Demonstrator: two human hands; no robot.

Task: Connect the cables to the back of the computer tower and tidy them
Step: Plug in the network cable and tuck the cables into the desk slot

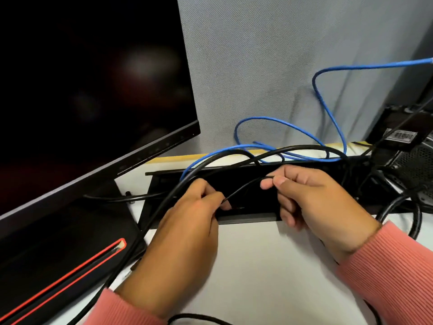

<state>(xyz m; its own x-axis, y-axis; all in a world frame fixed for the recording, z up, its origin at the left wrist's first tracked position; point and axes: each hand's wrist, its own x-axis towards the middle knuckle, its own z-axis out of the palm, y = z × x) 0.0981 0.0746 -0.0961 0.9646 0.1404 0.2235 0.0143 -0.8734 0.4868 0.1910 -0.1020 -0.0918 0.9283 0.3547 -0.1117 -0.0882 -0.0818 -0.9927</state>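
My left hand (187,221) and my right hand (311,198) hold one thin black cable (246,186) between them over the open black cable tray (248,218) in the desk. The left pinches its lower end, the right pinches the upper end between thumb and forefinger. A thick black cable (164,202) runs under my left hand toward the lower left. A blue network cable (276,120) loops above the tray and rises to the upper right. The computer tower (405,148), black with a barcode label, stands at the right edge, only partly in view.
A dark monitor (89,85) with a black, red-trimmed base (70,249) fills the left. A grey fabric partition (281,55) stands behind the white desk (269,266). More black cables (414,214) coil near the tower at right.
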